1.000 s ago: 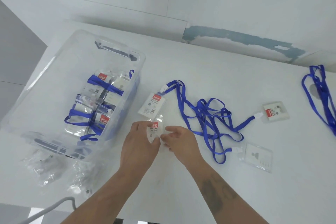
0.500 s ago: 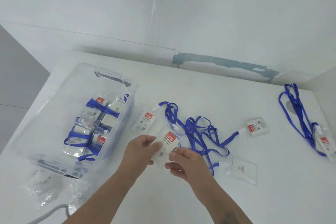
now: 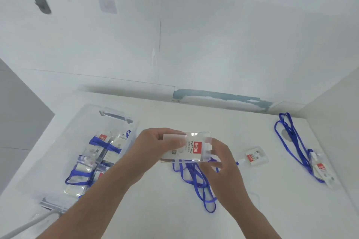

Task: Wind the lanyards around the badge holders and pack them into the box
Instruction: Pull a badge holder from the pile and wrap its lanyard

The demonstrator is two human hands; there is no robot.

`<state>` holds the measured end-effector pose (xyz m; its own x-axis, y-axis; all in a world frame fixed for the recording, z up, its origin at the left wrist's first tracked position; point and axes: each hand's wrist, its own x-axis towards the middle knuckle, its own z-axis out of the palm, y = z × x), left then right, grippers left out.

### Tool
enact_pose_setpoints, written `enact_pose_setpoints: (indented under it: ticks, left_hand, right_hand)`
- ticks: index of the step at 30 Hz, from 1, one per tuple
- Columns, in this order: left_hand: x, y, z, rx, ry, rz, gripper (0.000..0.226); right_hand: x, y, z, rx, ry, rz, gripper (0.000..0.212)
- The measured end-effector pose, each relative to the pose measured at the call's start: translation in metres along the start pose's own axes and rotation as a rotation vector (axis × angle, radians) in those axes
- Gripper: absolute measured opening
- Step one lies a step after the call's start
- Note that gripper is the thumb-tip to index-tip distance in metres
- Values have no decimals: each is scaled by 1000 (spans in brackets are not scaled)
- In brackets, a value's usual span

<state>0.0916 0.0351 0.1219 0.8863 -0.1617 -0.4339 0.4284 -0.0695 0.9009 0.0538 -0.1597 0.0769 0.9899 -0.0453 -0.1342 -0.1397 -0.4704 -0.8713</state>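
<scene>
Above the desk (image 3: 194, 219), mid-frame: both hands hold one clear badge holder (image 3: 191, 148), lifted off the surface. Left hand (image 3: 155, 147) grip closed on its left end, thumb on top. Right hand (image 3: 217, 158) pinches the right end by the clip. Its blue lanyard (image 3: 202, 182) trails loose on the desk below. Box (image 3: 101, 153) at left holds wound holders. Two more badge holders lie at right, unwound.
</scene>
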Motion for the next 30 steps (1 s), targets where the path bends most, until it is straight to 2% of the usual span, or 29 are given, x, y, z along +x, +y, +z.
enact_pose_setpoints:
  ticks: [3,6,9,12,14,17,20,22,25,30]
  left_hand:
    - [-2,21,4,-3,-30,63,12]
    - [-4,41,4,-42,-63,122,14]
    - [-3,58,3,-66,-78,170,16]
    - [1,71,6,-31,-4,245,15]
    - [6,77,8,-53,73,270,14]
    - [20,74,4,126,217,309,9]
    - [26,64,-1,276,209,314,11]
    - [22,58,-1,364,146,325,8]
    - [12,51,2,452,19,286,8]
    - [-1,49,7,326,-167,171,3]
  right_hand:
    - [7,-16,-3,7,-11,-3,30]
    - [17,-33,-5,198,-26,51,17]
    - [24,-52,-2,343,-59,52,20]
    - [23,-66,4,293,-90,-56,29]
    - [19,-73,9,192,-84,-95,28]
    - [13,-81,7,-220,-125,-189,21]
    - [9,-97,-10,-584,-146,-304,24]
    - [14,-108,-29,-717,-98,-356,26]
    - [25,-123,-57,-608,-111,-376,14]
    - [44,-116,-77,-172,-231,-213,5]
